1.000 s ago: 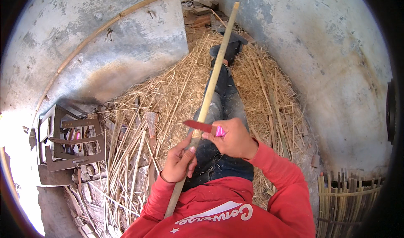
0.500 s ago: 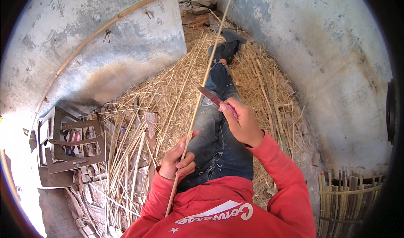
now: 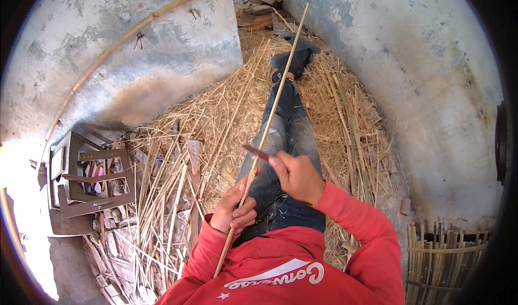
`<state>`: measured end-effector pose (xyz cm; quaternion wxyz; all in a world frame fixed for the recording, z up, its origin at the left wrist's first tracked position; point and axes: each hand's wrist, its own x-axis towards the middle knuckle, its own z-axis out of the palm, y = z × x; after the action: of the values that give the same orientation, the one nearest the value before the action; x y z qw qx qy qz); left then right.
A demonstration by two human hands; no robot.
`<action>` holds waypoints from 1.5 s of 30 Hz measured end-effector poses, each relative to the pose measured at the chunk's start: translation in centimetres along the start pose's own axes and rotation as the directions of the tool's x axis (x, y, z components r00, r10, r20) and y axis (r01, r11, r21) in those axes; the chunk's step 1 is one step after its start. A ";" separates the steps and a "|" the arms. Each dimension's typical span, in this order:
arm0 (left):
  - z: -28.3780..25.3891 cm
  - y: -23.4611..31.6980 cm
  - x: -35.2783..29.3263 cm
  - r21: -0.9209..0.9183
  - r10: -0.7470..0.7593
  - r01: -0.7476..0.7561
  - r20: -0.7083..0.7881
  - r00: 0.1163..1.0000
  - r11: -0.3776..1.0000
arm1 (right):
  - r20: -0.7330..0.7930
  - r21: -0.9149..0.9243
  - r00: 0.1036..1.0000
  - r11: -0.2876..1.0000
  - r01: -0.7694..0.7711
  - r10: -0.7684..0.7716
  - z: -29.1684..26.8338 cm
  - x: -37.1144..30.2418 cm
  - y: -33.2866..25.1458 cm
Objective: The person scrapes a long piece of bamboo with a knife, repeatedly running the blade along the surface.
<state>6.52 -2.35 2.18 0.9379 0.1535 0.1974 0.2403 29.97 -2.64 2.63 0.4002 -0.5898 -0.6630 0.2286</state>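
Observation:
A long thin bamboo strip [image 3: 281, 88] slants from beside my waist up past my outstretched legs to my foot. My left hand [image 3: 235, 207] is wrapped round its lower part, above my left thigh. My right hand [image 3: 295, 176] grips a knife whose handle is mostly hidden in the fist. The knife's dark reddish blade [image 3: 256, 152] lies across the strip, a short way above my left fingers. Pale shavings cling to my jeans [image 3: 278, 194].
Straw-like shavings [image 3: 237, 103] cover the ground on both sides of my legs. Several split bamboo strips [image 3: 171, 213] lie at the left, near a brown broken frame [image 3: 97, 183]. A slatted bamboo basket [image 3: 445, 262] stands at the lower right. Worn walls [image 3: 421, 78] close in both sides.
My right hand has drawn the knife down along the strip toward my left hand. The strip's far end has shifted slightly to the right. My left hand keeps its hold.

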 end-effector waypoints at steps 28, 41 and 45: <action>1.5 -0.3 0.5 0.537 0.178 -0.097 -0.100 0.979 0.838 | 0.164 0.153 0.986 0.988 -0.033 0.008 -1.6 2.2 -2.8; -0.8 2.6 -0.5 0.239 0.220 -0.179 -0.160 0.962 0.954 | -0.058 0.215 0.998 0.976 0.027 -0.015 -2.5 1.2 -1.5; 0.0 1.2 -0.6 0.068 0.082 -0.076 -0.089 0.993 0.995 | 0.018 0.374 0.978 0.906 -0.199 0.207 -2.2 2.8 -1.3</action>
<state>5.59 -1.70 2.83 0.9122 0.1803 0.2415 0.2775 31.04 -0.54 5.63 0.4867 -0.5709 -0.5378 0.3846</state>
